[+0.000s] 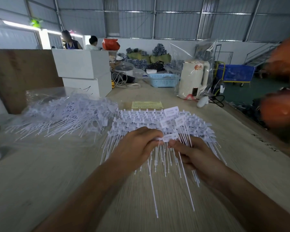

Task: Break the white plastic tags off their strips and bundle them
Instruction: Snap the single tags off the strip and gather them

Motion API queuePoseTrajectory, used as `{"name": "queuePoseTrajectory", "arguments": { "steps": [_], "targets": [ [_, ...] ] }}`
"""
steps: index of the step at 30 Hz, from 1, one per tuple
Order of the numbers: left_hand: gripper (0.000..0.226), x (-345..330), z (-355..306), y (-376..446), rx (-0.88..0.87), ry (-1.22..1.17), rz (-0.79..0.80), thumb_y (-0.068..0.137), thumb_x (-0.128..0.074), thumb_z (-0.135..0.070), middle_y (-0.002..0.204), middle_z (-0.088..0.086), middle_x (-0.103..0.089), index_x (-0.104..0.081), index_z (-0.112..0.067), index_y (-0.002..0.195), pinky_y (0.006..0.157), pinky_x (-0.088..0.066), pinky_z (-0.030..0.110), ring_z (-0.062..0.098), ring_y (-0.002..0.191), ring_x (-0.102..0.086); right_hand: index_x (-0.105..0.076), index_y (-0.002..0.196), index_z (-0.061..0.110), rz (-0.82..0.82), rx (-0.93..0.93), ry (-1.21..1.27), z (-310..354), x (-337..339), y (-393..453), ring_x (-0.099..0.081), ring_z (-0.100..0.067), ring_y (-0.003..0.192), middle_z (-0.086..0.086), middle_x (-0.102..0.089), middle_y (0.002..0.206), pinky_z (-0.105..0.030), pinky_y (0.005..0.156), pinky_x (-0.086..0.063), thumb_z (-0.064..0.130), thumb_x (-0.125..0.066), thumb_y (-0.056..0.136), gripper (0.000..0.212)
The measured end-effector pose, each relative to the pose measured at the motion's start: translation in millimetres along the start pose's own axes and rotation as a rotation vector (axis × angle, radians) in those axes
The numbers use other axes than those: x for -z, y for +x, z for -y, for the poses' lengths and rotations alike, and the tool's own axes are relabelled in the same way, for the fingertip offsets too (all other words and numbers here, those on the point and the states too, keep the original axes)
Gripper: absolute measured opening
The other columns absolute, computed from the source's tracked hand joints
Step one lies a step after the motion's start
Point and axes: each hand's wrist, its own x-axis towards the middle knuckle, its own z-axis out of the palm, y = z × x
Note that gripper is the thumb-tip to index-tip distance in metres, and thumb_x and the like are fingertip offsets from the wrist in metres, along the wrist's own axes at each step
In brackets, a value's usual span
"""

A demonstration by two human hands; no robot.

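A stack of white plastic tag strips lies on the wooden table in front of me, heads away from me, thin tails fanning toward me. My left hand pinches the head of one white tag above the stack. My right hand holds a bundle of loose tags, heads pointing up, tails running down through its curled fingers. A loose heap of white tags lies to the left on a clear plastic bag.
A yellow paper slip lies behind the stack. Two stacked white boxes, a blue basket and a bagged white kettle stand farther back. Blurred orange shapes fill the right edge. Two people sit at the far left.
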Motion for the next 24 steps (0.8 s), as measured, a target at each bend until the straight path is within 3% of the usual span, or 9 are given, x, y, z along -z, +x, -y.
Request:
{"name": "queuePoseTrajectory", "arguments": {
  "steps": [7, 11, 14, 17, 24],
  "targets": [
    [0.017, -2, 5, 3, 0.058, -0.196, 0.029, 0.096, -0.059, -0.020, 0.087, -0.002, -0.073, -0.074, -0.011, 0.098, 0.071, -0.050, 0.038, 0.017, 0.074, -0.067, -0.063, 0.069, 0.021, 0.042, 0.027, 0.015, 0, -2, -1, -0.022, -0.009, 0.046, 0.004, -0.026, 0.056, -0.020, 0.041, -0.021, 0.036, -0.067, 0.084, 0.022],
    [0.010, -5, 11, 3, 0.118, -0.287, 0.021, 0.092, -0.067, -0.016, 0.092, -0.020, -0.072, -0.077, -0.016, 0.095, 0.071, -0.052, 0.038, 0.015, 0.075, -0.069, -0.059, 0.063, 0.025, 0.066, 0.043, 0.013, -1, -2, -2, -0.023, -0.009, 0.045, 0.000, -0.025, 0.058, -0.021, 0.042, -0.023, 0.034, -0.066, 0.087, 0.027],
    [0.011, -5, 13, 2, 0.147, -0.329, 0.024, 0.093, -0.067, -0.016, 0.089, -0.017, -0.074, -0.077, -0.021, 0.094, 0.072, -0.055, 0.038, 0.015, 0.076, -0.070, -0.059, 0.058, 0.027, 0.071, 0.057, -0.005, 1, -3, -3, -0.023, -0.009, 0.044, 0.001, -0.025, 0.056, -0.020, 0.042, -0.024, 0.034, -0.065, 0.087, 0.031],
    [0.017, -2, 12, 3, 0.165, -0.382, 0.003, 0.094, -0.063, -0.012, 0.077, -0.017, -0.072, -0.074, -0.025, 0.091, 0.067, -0.052, 0.018, 0.006, 0.070, -0.069, -0.065, 0.055, 0.035, 0.055, 0.076, -0.060, 2, -6, -3, -0.024, -0.009, 0.043, 0.000, -0.025, 0.055, -0.020, 0.041, -0.025, 0.029, -0.064, 0.091, 0.036],
    [0.012, -4, 9, 2, 0.147, -0.360, 0.024, 0.091, -0.072, -0.021, 0.083, -0.013, -0.074, -0.076, -0.022, 0.102, 0.062, -0.055, 0.026, 0.013, 0.071, -0.069, -0.062, 0.060, 0.027, 0.010, 0.062, -0.044, 0, -5, -2, -0.025, -0.009, 0.042, -0.004, -0.029, 0.056, -0.019, 0.040, -0.024, 0.027, -0.062, 0.095, 0.036]
  ]
}}
